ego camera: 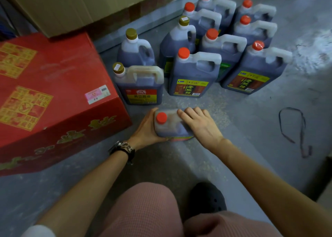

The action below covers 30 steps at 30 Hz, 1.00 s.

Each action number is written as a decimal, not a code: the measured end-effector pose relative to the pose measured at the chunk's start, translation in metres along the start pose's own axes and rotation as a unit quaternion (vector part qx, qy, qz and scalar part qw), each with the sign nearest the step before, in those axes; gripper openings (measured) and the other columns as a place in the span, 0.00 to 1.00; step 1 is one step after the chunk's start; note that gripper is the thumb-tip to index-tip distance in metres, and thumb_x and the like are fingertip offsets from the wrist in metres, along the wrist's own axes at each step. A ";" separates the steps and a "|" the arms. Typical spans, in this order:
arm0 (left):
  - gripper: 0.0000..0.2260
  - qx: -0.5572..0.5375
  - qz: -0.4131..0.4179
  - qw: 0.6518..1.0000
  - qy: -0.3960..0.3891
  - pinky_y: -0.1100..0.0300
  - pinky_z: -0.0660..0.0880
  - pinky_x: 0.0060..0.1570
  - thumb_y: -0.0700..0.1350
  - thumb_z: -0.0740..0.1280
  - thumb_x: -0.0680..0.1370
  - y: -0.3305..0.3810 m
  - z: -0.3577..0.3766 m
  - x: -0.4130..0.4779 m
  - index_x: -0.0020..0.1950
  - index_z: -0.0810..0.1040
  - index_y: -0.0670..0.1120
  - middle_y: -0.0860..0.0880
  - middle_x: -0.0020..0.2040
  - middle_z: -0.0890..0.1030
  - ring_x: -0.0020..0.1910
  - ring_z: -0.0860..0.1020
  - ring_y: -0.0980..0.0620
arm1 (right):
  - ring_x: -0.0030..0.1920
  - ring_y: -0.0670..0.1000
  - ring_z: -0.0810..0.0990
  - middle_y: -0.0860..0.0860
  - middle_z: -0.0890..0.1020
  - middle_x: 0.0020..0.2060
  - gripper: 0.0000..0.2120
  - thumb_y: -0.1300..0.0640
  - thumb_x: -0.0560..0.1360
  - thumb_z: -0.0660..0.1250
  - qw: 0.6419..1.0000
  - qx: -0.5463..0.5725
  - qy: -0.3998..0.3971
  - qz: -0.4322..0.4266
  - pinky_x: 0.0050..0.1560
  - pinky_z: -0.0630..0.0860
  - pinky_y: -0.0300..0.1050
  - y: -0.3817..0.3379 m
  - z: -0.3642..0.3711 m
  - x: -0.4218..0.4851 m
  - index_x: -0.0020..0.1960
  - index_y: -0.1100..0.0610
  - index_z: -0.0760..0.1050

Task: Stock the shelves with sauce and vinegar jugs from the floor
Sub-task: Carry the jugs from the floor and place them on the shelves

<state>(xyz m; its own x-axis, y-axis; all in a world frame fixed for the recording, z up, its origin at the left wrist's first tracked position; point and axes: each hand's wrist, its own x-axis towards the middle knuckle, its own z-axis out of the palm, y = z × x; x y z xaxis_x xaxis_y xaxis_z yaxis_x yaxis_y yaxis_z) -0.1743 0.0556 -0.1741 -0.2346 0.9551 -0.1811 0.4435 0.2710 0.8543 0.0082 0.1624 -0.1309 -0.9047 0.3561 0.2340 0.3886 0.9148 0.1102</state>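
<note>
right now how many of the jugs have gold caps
3. The red-labelled jug stands by the red box; the rounded jug is right behind it; the tall jug is further right, among red-capped jugs. Others may be hidden.

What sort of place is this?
Probably a shop stockroom: many capped jugs stand grouped on a bare grey floor, beside a red carton and a brown cardboard box.
</note>
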 end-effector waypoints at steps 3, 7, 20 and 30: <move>0.42 0.000 0.019 1.000 0.009 0.65 0.66 0.57 0.47 0.83 0.57 0.009 -0.001 -0.004 0.65 0.64 0.49 0.51 0.63 0.70 0.61 0.69 0.57 | 0.41 0.53 0.64 0.54 0.78 0.42 0.18 0.58 0.72 0.53 1.000 0.023 0.003 0.018 0.38 0.58 0.47 0.001 -0.009 -0.004 0.61 0.57 0.66; 0.41 -0.014 0.051 0.999 0.002 0.71 0.66 0.55 0.48 0.83 0.57 0.033 -0.012 -0.011 0.63 0.63 0.54 0.55 0.61 0.71 0.60 0.70 0.59 | 0.40 0.53 0.64 0.54 0.77 0.42 0.18 0.57 0.73 0.54 0.998 0.048 0.014 0.036 0.38 0.57 0.47 0.004 -0.039 0.001 0.60 0.57 0.71; 0.38 -0.050 0.105 0.993 0.012 0.76 0.64 0.56 0.57 0.81 0.58 0.244 -0.108 -0.037 0.62 0.66 0.54 0.56 0.59 0.73 0.58 0.71 0.68 | 0.42 0.54 0.65 0.57 0.78 0.43 0.21 0.60 0.71 0.54 0.994 0.079 0.026 0.073 0.39 0.58 0.47 0.050 -0.271 0.051 0.60 0.59 0.76; 0.38 -0.110 0.122 0.985 0.051 0.64 0.71 0.61 0.59 0.79 0.57 0.460 -0.239 -0.074 0.64 0.67 0.58 0.62 0.60 0.75 0.60 0.74 0.64 | 0.45 0.54 0.67 0.59 0.80 0.46 0.28 0.63 0.64 0.50 0.986 0.129 0.077 0.076 0.41 0.60 0.46 0.085 -0.526 0.126 0.60 0.61 0.76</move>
<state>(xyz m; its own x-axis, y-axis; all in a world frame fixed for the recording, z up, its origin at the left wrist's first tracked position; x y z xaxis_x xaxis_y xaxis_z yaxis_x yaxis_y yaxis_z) -0.1598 0.0808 0.3485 -0.2361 0.9682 0.0829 0.3013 -0.0081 0.9535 0.0193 0.1846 0.4164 -0.7943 0.4781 0.3749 0.4423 0.8781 -0.1827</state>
